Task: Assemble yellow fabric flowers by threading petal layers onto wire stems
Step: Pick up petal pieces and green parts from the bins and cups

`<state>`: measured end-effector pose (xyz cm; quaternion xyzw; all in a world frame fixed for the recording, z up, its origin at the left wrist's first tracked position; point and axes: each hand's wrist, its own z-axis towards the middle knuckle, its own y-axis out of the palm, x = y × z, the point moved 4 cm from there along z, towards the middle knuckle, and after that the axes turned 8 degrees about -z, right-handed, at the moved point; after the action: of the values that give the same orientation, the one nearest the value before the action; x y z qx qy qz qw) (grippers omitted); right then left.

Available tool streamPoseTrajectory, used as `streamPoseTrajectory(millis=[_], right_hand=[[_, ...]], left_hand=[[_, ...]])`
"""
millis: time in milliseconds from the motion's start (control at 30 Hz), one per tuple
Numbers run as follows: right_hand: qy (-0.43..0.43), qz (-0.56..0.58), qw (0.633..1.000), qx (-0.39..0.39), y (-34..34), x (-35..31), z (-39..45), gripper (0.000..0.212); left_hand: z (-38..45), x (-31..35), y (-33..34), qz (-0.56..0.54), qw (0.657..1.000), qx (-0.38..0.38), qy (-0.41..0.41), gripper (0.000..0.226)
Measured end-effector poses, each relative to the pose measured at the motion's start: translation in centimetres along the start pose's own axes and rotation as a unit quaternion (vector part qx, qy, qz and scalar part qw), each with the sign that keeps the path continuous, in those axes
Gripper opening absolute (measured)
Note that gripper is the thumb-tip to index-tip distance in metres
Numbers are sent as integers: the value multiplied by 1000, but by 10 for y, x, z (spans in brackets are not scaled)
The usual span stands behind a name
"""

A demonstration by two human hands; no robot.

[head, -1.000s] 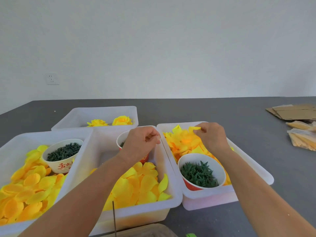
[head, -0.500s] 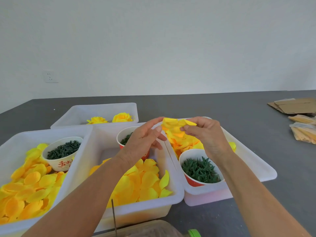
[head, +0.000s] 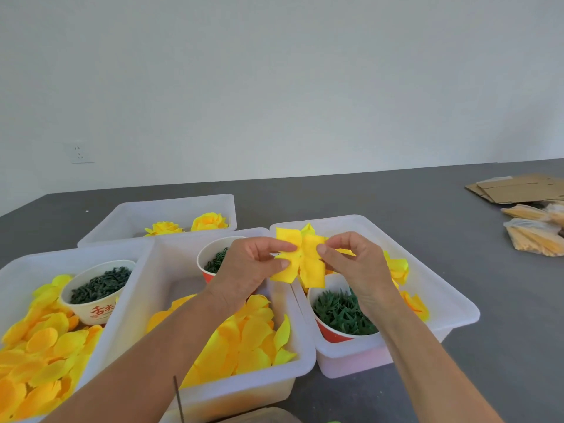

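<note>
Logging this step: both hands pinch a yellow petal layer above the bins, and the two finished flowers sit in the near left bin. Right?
Not quite. In the head view the left hand and right hand do pinch the petal layer, but the two finished flowers sit in the far bin, not the near left one.

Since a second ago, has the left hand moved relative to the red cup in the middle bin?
Yes. The left hand has shifted rightward off the red cup, toward the right bin, and now pinches the yellow petal layer with the right hand.
</note>
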<state>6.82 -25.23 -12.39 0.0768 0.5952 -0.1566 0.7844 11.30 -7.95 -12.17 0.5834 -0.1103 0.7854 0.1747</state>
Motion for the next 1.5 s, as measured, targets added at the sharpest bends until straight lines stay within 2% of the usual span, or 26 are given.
streamPoseTrajectory(millis=[100, 233, 333, 433, 533, 633, 667, 733, 833, 867, 900, 967, 1033, 1067, 1100, 1133, 1233, 1367, 1500], right_hand=[[45, 30, 998, -17, 11, 1, 7, 28], [60, 63, 995, -54, 22, 3, 8, 13], [60, 69, 994, -53, 21, 7, 7, 14], [44, 53, 995, -69, 17, 5, 6, 16], [4, -17, 997, -78, 14, 1, 4, 19], [-61, -189, 980, -10, 14, -3, 4, 21], [-65, -212, 975, 12, 15, -3, 3, 24], [-42, -162, 986, 22, 18, 1, 3, 25], [16, 12, 1000, -24, 23, 4, 1, 19], [17, 32, 999, -32, 25, 3, 0, 18], [7, 15, 999, -31, 25, 2, 1, 18], [-41, -139, 990, -2, 25, 1, 2, 18], [-118, -311, 940, 76, 24, -7, -3, 19], [-169, -335, 918, 125, 24, -13, -7, 16], [-206, -322, 912, 148, 26, -17, -11, 8], [-216, -289, 922, 140, 29, -19, -14, 6], [-120, -199, 972, 38, 45, -15, -10, 24], [-10, -84, 996, 11, 49, -3, -5, 26], [9, -85, 996, 30, 44, 4, -1, 24]], left_hand=[[0, -2, -3, 1, 1000, -3, 19, 25], [2, -5, -6, -25, 999, 20, 15, 18], [4, -10, -10, -30, 998, 51, -15, 26], [5, -9, -6, -34, 999, 38, -14, 17], [5, -7, -2, -14, 999, 50, 10, 9], [5, -5, 2, 37, 997, 60, 28, 13], [5, -4, 3, 50, 996, 66, 27, 14], [5, -4, 0, 57, 995, 86, 15, 17], [4, -7, -4, 9, 995, 100, -22, 21], [3, -8, -3, -3, 995, 94, -27, 25], [2, -8, -2, 1, 996, 86, -26, 29], [2, -6, -1, 60, 994, 86, 3, 27], [2, 0, -2, 168, 979, 106, 52, 30], [1, 2, -2, 216, 966, 122, 76, 33], [0, 4, -2, 250, 954, 135, 100, 33], [-2, 6, -2, 271, 944, 144, 122, 31], [-7, 10, 4, 295, 926, 132, 197, 25], [-11, 16, 8, 295, 923, 81, 233, 4], [-11, 13, 13, 260, 943, 45, 203, 25]])
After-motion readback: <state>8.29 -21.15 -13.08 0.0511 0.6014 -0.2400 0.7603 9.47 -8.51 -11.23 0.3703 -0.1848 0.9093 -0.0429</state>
